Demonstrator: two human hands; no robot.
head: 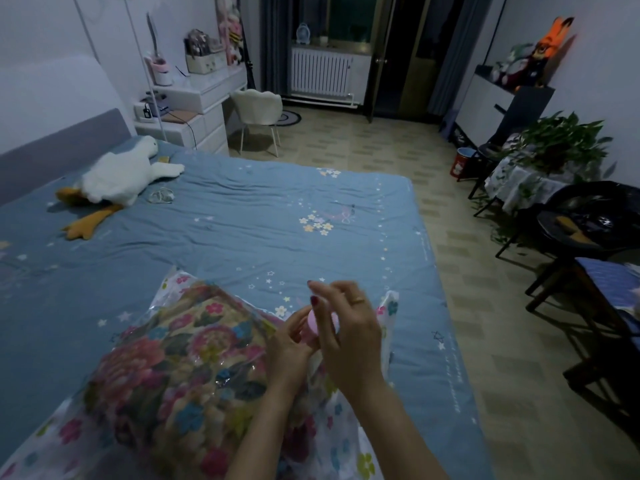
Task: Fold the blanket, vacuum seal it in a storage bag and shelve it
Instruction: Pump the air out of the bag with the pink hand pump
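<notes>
The clear, flower-printed plastic storage bag (166, 292) is glossy and crinkled, catching glints over the soft floral cloth blanket (173, 368) inside. A small round pink plastic cap (313, 318) looks smooth. The blue star-printed cotton bed sheet (259, 216) is matt and lightly creased. The white goose toy (121, 174) looks plush.

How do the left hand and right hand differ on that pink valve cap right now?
The left hand sits lower, fingers curled against the pink valve cap from its near-left side; the right hand is above, thumb and fingers arched over it. The right hand wears a ring; none shows on the left hand. Both work over the storage bag holding the folded blanket.
</notes>
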